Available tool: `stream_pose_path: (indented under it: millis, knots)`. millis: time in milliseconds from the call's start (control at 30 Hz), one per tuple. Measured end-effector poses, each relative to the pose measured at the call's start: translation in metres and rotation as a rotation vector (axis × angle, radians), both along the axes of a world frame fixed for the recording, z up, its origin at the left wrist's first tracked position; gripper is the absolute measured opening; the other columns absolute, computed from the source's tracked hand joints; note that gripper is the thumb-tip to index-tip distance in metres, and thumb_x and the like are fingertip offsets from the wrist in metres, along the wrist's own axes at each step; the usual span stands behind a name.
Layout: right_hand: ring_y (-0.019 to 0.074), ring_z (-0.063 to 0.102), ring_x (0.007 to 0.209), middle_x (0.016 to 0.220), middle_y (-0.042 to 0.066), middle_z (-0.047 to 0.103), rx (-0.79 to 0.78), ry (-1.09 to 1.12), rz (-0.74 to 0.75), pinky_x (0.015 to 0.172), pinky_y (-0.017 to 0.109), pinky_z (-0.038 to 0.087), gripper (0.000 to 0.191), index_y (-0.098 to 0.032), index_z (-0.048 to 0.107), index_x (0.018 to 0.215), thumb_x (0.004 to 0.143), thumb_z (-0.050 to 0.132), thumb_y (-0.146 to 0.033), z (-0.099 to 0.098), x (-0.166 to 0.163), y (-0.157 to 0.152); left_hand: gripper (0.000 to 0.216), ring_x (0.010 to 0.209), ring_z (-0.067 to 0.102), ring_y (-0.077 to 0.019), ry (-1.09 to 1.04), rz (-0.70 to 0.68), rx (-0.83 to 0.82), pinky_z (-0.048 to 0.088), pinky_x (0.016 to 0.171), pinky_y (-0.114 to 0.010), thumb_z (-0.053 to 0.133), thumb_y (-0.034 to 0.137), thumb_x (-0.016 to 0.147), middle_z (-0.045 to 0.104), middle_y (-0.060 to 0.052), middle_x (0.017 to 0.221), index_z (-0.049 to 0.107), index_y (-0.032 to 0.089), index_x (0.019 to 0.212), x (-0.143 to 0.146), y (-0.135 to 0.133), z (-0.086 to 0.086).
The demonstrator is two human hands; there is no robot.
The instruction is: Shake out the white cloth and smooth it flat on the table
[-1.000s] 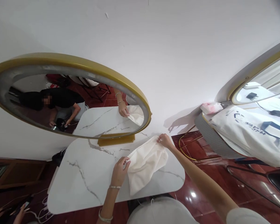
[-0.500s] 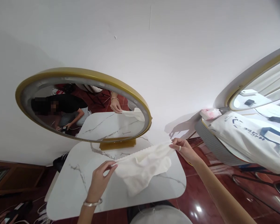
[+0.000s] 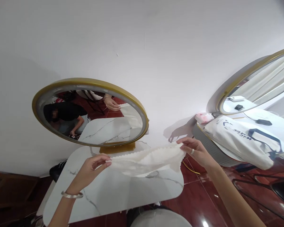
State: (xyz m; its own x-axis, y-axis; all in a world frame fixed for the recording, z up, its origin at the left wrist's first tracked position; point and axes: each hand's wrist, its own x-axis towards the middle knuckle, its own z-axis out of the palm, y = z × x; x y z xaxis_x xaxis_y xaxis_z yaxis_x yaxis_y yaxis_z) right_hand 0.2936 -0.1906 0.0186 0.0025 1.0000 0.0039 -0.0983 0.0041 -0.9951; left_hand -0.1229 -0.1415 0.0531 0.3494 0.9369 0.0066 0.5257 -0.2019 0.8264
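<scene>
A thin white cloth (image 3: 146, 160) with a zigzag edge is stretched above the table. My left hand (image 3: 91, 170), a silver bangle on its wrist, pinches the cloth's left corner between thumb and fingers. At the opposite corner, my right hand (image 3: 200, 154), wearing a ring, grips the cloth the same way. Between the hands the upper edge runs nearly straight, while the lower part hangs in soft folds over the marble-patterned white table (image 3: 123, 198). Behind the cloth stands an oval gold-framed mirror (image 3: 101, 83), reflecting one hand and part of the cloth.
A second gold-framed mirror (image 3: 247, 74) stands at right, by a tissue pack (image 3: 204, 118) and a white printed cloth bag (image 3: 236, 135). A grey round stool (image 3: 159, 219) is at the near table edge. A person in black shows in the left mirror.
My hands have moved apart and the cloth is spread wider, its lower part lifted higher. The camera view has shifted slightly. Both hands keep their hold.
</scene>
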Motion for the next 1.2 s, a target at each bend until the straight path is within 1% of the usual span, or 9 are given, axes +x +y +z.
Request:
stream_pose_path:
  millis: [100,200,267,367,533,700,833,1000,1200]
  knots:
    - [0.0119,0.054,0.067,0.078,-0.001,0.061,-0.010,-0.033,0.037,0.061,0.024,0.042,0.020,-0.022,0.064,0.083,0.075,0.072,-0.039,-0.003,0.003,-0.005,0.031,0.077,0.066,-0.0198,0.041,0.015,0.059,0.058,0.070,-0.029,0.065,0.054,0.075,0.071,-0.006,0.085,0.069,0.023,0.077,0.004,-0.001,0.003]
    - [0.0147,0.056,0.076,0.087,0.001,0.063,-0.008,-0.198,0.193,0.065,0.025,0.042,0.012,-0.024,0.065,0.089,0.079,0.062,-0.028,-0.005,0.006,-0.010,0.030,0.078,0.067,-0.0195,0.111,0.004,0.109,0.058,0.069,-0.027,0.062,0.053,0.077,0.071,-0.004,0.086,0.069,0.024,0.077,0.008,-0.005,0.003]
    - [0.0168,0.056,0.082,0.093,0.003,0.064,0.026,-0.396,0.321,0.066,0.025,0.041,0.026,-0.024,0.066,0.094,0.074,0.053,-0.016,-0.007,0.007,-0.014,0.028,0.078,0.067,-0.0194,0.160,-0.021,0.142,0.057,0.067,-0.026,0.060,0.053,0.079,0.071,-0.003,0.086,0.069,0.026,0.077,0.010,-0.008,0.003]
    - [0.0151,0.052,0.077,0.087,0.002,0.059,0.098,-0.573,0.462,0.060,0.022,0.036,0.040,-0.023,0.064,0.088,0.060,0.042,-0.005,-0.012,0.005,-0.020,0.027,0.080,0.066,-0.0194,0.208,-0.058,0.179,0.057,0.068,-0.025,0.059,0.052,0.080,0.071,-0.002,0.087,0.069,0.027,0.077,0.010,-0.014,0.002]
    - [0.0126,0.046,0.071,0.080,0.000,0.052,0.074,-0.522,0.507,0.058,0.021,0.033,0.029,-0.020,0.055,0.077,0.057,0.042,-0.004,-0.017,0.002,-0.031,0.027,0.079,0.066,-0.0193,0.250,-0.067,0.167,0.057,0.070,-0.026,0.057,0.051,0.082,0.071,-0.002,0.089,0.069,0.027,0.078,0.004,-0.022,-0.002]
    - [0.0109,0.050,0.065,0.076,-0.001,0.056,-0.137,-0.305,0.538,0.058,0.021,0.039,0.012,-0.019,0.060,0.081,0.072,0.067,-0.022,-0.014,0.007,-0.036,0.028,0.078,0.067,-0.0187,0.256,-0.044,0.186,0.057,0.069,-0.025,0.057,0.052,0.082,0.072,-0.002,0.088,0.069,0.027,0.078,0.000,-0.023,-0.003]
    - [0.0111,0.055,0.066,0.073,0.002,0.062,-0.153,-0.258,0.497,0.061,0.022,0.043,0.026,-0.016,0.066,0.079,0.079,0.069,-0.042,-0.013,0.007,-0.035,0.030,0.076,0.067,-0.0179,0.265,-0.027,0.230,0.057,0.067,-0.024,0.057,0.054,0.080,0.072,-0.001,0.086,0.070,0.027,0.076,0.000,-0.021,-0.002]
    - [0.0127,0.058,0.070,0.076,0.004,0.065,-0.113,-0.242,0.269,0.065,0.025,0.048,0.031,-0.016,0.065,0.072,0.075,0.073,-0.046,-0.011,0.011,-0.030,0.030,0.083,0.069,-0.0185,0.291,-0.010,0.248,0.058,0.076,-0.025,0.058,0.052,0.081,0.074,-0.001,0.090,0.071,0.025,0.077,0.001,-0.018,-0.001]
    - [0.0170,0.064,0.076,0.081,0.006,0.068,-0.024,-0.293,0.079,0.070,0.030,0.053,0.036,-0.017,0.063,0.067,0.067,0.078,-0.049,0.021,0.024,0.000,0.031,0.080,0.070,-0.0183,0.314,-0.157,0.232,0.059,0.072,-0.027,0.056,0.049,0.083,0.075,-0.003,0.090,0.072,0.024,0.076,0.014,0.009,0.025]
